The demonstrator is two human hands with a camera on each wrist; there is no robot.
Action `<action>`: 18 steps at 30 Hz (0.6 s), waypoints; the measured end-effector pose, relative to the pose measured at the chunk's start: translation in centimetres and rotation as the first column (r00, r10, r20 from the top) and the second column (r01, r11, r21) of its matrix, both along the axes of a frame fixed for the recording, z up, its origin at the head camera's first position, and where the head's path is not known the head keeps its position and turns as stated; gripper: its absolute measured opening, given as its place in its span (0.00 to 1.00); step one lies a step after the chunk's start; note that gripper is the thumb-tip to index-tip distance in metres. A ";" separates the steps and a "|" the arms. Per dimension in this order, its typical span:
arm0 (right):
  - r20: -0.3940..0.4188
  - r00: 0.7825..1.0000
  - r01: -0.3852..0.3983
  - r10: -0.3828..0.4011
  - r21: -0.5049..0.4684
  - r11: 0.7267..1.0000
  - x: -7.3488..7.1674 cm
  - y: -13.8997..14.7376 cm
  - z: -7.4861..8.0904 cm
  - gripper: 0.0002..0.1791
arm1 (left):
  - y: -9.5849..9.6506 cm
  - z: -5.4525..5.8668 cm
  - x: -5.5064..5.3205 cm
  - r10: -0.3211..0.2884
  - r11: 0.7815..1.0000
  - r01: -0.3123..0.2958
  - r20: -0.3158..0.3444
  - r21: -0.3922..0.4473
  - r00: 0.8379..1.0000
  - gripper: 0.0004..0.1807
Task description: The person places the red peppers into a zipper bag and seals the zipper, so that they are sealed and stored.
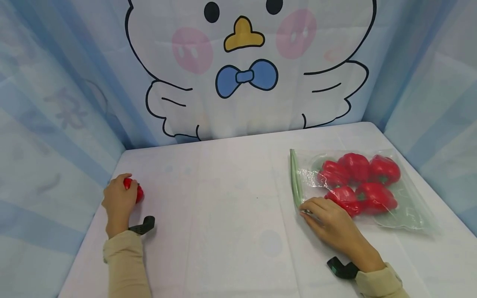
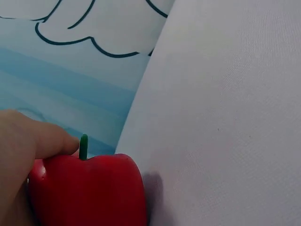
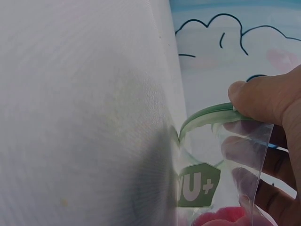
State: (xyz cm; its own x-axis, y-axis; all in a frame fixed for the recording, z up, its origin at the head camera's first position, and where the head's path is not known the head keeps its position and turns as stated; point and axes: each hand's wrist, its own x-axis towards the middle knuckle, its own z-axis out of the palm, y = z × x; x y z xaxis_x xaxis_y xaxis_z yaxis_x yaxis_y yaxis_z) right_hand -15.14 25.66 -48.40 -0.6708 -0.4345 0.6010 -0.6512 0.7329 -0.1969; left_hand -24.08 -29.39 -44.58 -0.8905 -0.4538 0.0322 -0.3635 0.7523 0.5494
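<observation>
At the left end of the table, my left hand [image 1: 119, 199] grips a red bell pepper [image 1: 140, 193]. The left wrist view shows that pepper [image 2: 94, 193] close up, with its short green stem and fingers over its top and side. My right hand [image 1: 329, 225] pinches the near corner of a clear zip bag [image 1: 294, 178] at its green-edged mouth. In the right wrist view the thumb lies on the green zip strip [image 3: 211, 110], the other fingers behind the clear plastic, and the mouth bows apart. Several red bell peppers [image 1: 376, 196] lie inside the bag.
A white cloth covers the table [image 1: 227, 215]. Printed curtains [image 1: 246, 111] stand along its back and both sides, close to the left hand and the bag. Each wrist carries a black strap-on camera, the left one [image 1: 143, 225] resting low over the cloth.
</observation>
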 end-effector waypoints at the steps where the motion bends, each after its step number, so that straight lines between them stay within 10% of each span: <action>1: -0.003 1.000 0.000 0.000 -0.004 1.000 0.0 0.0 0.0 0.22 | 0.0 0.1 0.0 0.012 1.000 -0.012 0.015 0.011 1.000 0.29; 13: -0.001 1.000 0.010 -0.010 -0.006 1.000 0.1 -0.2 0.1 0.22 | 0.3 0.3 0.6 0.103 0.992 -0.097 -0.069 0.075 0.992 0.28; 18: 0.004 1.000 -0.006 0.006 0.003 1.000 -0.1 0.0 0.0 0.18 | 0.8 1.0 0.6 0.115 0.968 -0.074 -0.165 0.239 0.980 0.28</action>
State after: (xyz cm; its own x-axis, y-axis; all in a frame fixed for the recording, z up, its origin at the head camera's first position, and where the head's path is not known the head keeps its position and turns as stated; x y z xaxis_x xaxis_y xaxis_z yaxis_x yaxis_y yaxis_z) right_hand -15.19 25.67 -48.36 -0.6709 -0.4403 0.5967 -0.6545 0.7298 -0.1974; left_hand -23.52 -28.60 -43.58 -0.8329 -0.5490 0.0696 -0.3085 0.5649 0.7653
